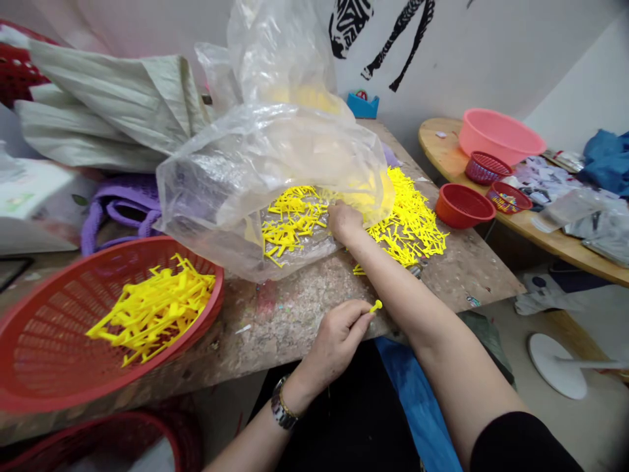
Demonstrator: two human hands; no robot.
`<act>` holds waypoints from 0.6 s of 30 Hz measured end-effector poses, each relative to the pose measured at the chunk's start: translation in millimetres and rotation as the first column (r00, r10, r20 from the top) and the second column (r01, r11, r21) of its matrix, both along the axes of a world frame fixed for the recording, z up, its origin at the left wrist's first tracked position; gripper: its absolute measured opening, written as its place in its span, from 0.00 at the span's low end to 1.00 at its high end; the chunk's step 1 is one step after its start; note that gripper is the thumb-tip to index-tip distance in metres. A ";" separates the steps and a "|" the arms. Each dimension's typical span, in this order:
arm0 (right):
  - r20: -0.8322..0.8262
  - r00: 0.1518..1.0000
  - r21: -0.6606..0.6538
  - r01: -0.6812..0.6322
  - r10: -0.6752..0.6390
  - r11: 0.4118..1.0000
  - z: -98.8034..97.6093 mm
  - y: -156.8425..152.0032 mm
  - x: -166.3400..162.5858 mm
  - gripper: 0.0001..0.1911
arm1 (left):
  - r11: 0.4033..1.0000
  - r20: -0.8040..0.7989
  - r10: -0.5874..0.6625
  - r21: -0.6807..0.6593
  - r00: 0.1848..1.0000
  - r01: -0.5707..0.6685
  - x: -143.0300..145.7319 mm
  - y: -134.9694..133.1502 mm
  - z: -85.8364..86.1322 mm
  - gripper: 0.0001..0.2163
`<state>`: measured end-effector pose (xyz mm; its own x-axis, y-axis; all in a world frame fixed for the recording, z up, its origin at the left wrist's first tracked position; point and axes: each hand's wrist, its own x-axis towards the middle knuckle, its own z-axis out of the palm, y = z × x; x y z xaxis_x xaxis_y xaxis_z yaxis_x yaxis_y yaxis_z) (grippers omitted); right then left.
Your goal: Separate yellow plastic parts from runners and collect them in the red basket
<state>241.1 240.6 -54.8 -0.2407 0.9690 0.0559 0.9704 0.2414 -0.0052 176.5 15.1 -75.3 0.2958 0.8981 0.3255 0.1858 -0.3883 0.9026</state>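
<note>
My left hand, with a watch on its wrist, is above the table's front edge. Its thumb and fingertips pinch a small yellow plastic piece with a round end. My right hand reaches into the mouth of a clear plastic bag, at the right side of the yellow pieces lying there. Its fingers are largely hidden, so I cannot tell whether they hold anything. Right of the bag, a heap of similar yellow pieces spreads over the worn table.
A red basket at left holds longer yellow pieces. Behind it are a purple bag and pale cloth. A red bowl stands at the right; a pink basin sits on the wooden side table.
</note>
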 end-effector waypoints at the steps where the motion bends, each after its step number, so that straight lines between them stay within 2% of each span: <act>1: -0.003 1.000 0.008 -0.002 0.002 1.000 -1.0 0.2 0.3 0.20 | 1.000 0.005 0.000 0.001 1.000 0.000 0.1 0.0 -0.2 0.11; 9: 0.002 0.999 0.071 -0.046 0.046 0.996 -2.1 1.7 2.6 0.21 | 1.000 0.007 0.001 0.019 1.000 -0.001 -0.1 0.1 -1.0 0.10; 18: 0.042 0.994 -0.082 -0.092 0.096 0.992 6.0 9.7 -0.2 0.24 | 1.000 0.005 0.008 0.023 1.000 -0.008 0.4 -0.1 -1.6 0.10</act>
<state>240.8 250.4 -48.8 -0.3317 0.9428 -0.0337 0.9430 0.3323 0.0159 176.9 15.0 -76.9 0.2867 0.8929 0.3473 0.1846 -0.4072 0.8945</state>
